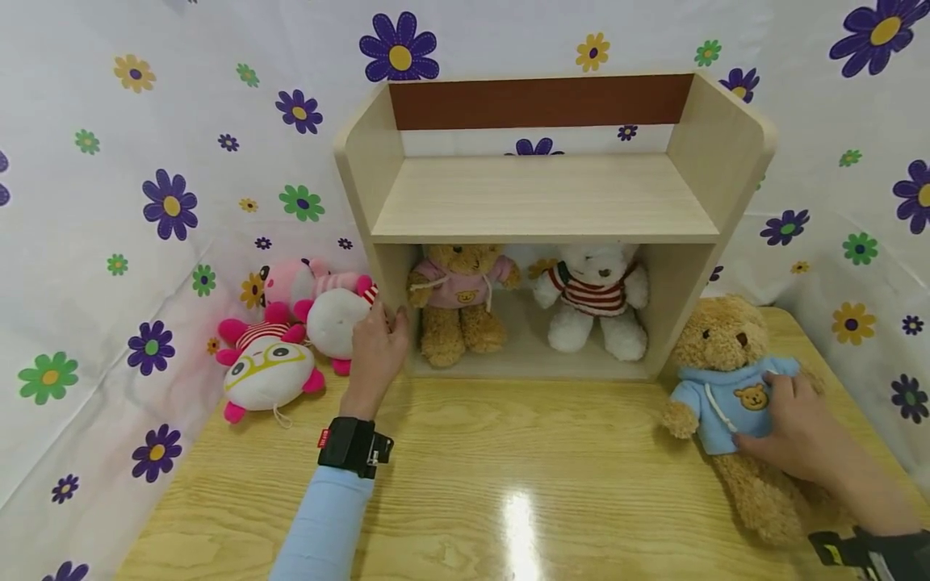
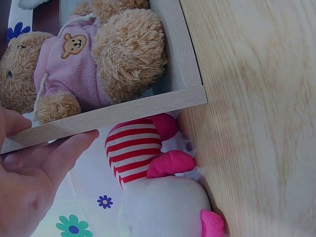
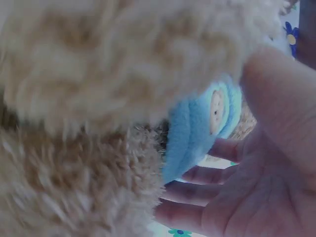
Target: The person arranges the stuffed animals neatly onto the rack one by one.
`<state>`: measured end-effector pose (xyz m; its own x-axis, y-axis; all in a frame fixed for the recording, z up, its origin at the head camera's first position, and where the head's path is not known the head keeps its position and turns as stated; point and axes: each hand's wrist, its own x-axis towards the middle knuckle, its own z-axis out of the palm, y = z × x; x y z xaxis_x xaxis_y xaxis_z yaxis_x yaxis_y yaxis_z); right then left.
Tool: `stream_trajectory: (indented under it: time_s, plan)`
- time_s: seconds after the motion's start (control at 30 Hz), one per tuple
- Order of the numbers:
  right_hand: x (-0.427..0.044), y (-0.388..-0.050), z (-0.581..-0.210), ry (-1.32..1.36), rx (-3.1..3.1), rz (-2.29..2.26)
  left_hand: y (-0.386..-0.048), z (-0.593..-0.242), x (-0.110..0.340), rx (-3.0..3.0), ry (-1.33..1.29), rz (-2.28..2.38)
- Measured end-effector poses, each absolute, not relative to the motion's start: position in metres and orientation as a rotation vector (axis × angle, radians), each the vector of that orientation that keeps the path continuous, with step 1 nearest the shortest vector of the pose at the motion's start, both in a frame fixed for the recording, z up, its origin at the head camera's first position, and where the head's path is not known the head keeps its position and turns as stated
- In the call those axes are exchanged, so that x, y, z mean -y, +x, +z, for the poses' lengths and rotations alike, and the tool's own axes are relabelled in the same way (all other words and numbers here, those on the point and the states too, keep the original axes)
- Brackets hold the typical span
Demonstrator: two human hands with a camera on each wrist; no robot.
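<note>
My left hand grips the left side panel of a wooden shelf. In the left wrist view the thumb of that hand lies on one side of the panel edge, the fingers on the other. On the right, my right hand holds a brown teddy bear in a blue hoodie by its body, the thumb on its front. The bear leans beside the shelf's right side. Its fur and blue hoodie show close to the right hand in the right wrist view.
Inside the lower compartment sit a brown bear in pink and a white bear in a striped top. Several pink and white plush toys lie left of the shelf. A flowered cloth hangs behind the wooden table.
</note>
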<state>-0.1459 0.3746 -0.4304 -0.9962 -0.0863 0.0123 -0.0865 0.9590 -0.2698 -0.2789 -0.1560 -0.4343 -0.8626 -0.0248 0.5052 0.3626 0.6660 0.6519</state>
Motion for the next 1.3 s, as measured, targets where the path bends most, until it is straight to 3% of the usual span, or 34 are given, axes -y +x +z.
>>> stream_trajectory:
  time_s: [0.33,0.63,0.9,1.3]
  plan:
    - [-0.363,-0.140,-0.439,-0.044,3.125,0.470,-0.277,-0.433,0.156,2.405,-0.217,-1.081]
    - [-0.350,-0.135,-0.457,0.036,2.822,0.338,-0.277,-0.435,0.155,2.408,-0.227,-1.090]
    - [-0.348,-0.137,-0.449,-0.122,2.979,0.422,-0.279,-0.436,0.153,2.401,-0.237,-1.075]
    - [-0.351,-0.138,-0.453,-0.122,2.892,0.508,-0.279,-0.434,0.154,2.397,-0.230,-1.078]
